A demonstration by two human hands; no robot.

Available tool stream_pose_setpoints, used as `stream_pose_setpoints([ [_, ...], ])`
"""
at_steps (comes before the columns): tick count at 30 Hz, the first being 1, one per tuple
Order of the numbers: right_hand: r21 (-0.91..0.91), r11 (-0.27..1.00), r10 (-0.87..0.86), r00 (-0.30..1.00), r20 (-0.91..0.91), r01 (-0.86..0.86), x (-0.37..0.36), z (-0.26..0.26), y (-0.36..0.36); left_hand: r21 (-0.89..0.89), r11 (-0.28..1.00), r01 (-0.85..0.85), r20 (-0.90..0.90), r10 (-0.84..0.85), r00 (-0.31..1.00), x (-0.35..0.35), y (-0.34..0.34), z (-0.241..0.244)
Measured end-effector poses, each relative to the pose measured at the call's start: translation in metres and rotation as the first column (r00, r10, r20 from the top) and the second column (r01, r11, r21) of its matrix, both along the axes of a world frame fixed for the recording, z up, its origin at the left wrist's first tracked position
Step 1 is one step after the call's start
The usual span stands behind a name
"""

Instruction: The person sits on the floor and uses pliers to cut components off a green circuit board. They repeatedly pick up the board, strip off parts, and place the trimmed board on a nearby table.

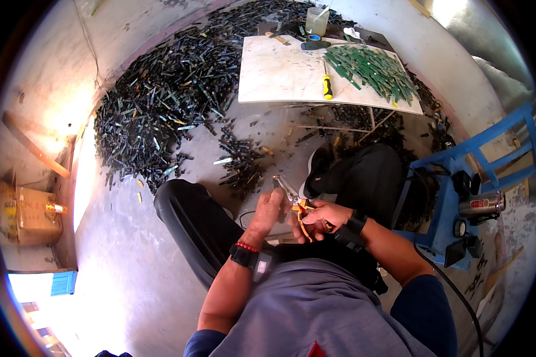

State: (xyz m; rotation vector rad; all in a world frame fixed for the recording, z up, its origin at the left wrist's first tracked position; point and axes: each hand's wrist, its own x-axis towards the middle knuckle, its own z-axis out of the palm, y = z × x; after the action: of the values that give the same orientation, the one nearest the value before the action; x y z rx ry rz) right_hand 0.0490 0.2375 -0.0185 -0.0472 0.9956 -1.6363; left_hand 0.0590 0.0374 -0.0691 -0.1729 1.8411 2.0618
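My right hand [326,216] is wrapped around the orange handles of metal long-nose pliers [290,191]. The jaws point away from me, up and to the left. Beside them my left hand [269,209] has its thumb and fingers pinched on a small dark strip [276,182], which is close to the plier tips. Whether the jaws bite on that strip is too small to tell. Both hands are above my lap, between my bent knees. Just beyond them on the floor lies a small heap of dark strips [241,156].
A large pile of dark strips [169,98] covers the floor ahead and left. On the low white table [277,71] lie green circuit-board strips [370,71], a yellow-black screwdriver [327,87] and a plastic cup [317,21]. A blue chair [464,151] at right holds a metal flask [481,204].
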Motion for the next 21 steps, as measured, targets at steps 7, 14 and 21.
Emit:
stream_pose_setpoints([
  [7, -0.121, 0.991, 0.071, 0.987, 0.141, -0.054, -0.003, -0.008, 0.007, 0.071, 0.997, 0.001, 0.061, -0.005, 0.998, 0.001, -0.001, 0.000],
  [14, -0.194, 0.976, -0.039, 0.961, 0.273, 0.095, 0.015, -0.007, -0.003, -0.078, 0.996, 0.049, -0.007, -0.050, 0.999, 0.001, 0.000, 0.000],
  [21, -0.271, 0.941, -0.080, 0.913, 0.401, 0.202, 0.032, -0.006, -0.012, -0.077, 0.997, -0.015, -0.131, 0.005, 0.991, 0.002, 0.004, -0.005],
])
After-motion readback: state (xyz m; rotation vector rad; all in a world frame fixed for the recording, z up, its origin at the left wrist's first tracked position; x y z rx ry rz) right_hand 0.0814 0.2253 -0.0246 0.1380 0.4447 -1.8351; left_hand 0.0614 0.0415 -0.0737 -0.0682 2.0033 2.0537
